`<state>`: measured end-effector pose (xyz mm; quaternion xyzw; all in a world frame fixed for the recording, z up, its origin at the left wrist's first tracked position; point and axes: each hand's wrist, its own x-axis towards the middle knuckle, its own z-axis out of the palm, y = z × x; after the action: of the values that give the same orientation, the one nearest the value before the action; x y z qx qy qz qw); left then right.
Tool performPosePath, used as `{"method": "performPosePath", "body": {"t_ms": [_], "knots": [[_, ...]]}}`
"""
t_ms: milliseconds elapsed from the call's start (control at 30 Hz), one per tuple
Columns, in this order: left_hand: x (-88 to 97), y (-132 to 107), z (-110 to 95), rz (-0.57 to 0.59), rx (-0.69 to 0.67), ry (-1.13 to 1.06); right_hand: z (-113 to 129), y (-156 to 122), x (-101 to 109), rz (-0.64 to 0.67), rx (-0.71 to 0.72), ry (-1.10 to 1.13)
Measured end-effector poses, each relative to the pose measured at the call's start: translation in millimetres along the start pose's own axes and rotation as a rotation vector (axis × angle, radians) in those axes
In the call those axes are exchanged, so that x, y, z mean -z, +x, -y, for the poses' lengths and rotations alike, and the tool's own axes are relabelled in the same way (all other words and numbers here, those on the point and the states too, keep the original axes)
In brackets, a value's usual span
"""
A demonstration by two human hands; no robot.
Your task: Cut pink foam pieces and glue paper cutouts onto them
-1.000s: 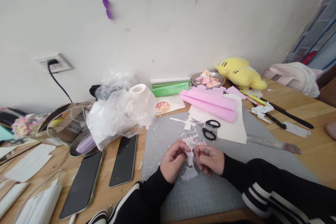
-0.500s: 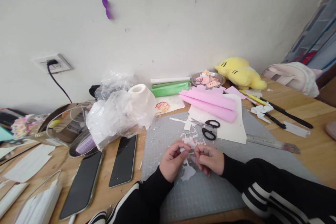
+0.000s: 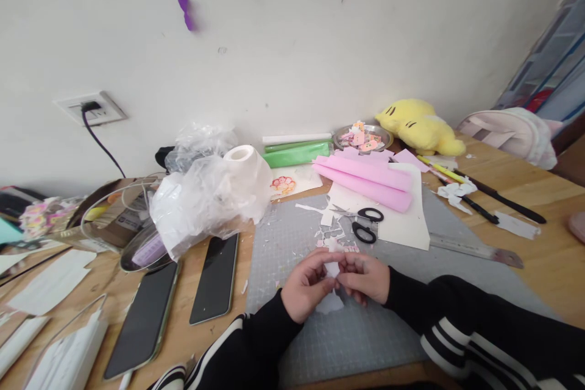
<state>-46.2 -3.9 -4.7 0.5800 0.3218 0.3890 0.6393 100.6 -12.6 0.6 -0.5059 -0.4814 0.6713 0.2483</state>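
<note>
Above the grey cutting mat (image 3: 365,341), my left hand (image 3: 307,283) and my right hand (image 3: 365,277) meet fingertip to fingertip. Both are closed on a small pale piece of paper (image 3: 333,269), pinched between thumbs and fingers. Part of it is hidden by the fingers. Under my hands lies a white paper scrap (image 3: 329,303). Just beyond are cut paper scraps (image 3: 333,233) with some pink in them. Black-handled scissors (image 3: 365,223) rest a little farther off, their blades pointing left across white paper.
Pink paper rolls (image 3: 365,183) lie on a white sheet (image 3: 404,231); a metal ruler (image 3: 475,250) is to the right. Two phones (image 3: 214,280) and a crumpled plastic bag (image 3: 196,201) are on the left. A dish (image 3: 386,134) and yellow plush toy (image 3: 420,126) stand against the wall.
My left hand has shifted slightly right, and the two hands' fingertips have come together. The pale paper piece now shows more plainly between them.
</note>
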Motion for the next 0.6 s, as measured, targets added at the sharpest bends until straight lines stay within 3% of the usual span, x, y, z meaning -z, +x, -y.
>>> {"method": "performPosePath", "body": {"t_ms": [233, 600], "knots": [[1.3, 0.4, 7.8, -0.005, 0.039, -0.125, 0.2, -0.2, -0.3, -0.019, -0.037, -0.006], [0.4, 0.3, 3.8, -0.09, 0.07, -0.208, -0.8, -0.6, -0.6, -0.016, -0.046, 0.005]]}}
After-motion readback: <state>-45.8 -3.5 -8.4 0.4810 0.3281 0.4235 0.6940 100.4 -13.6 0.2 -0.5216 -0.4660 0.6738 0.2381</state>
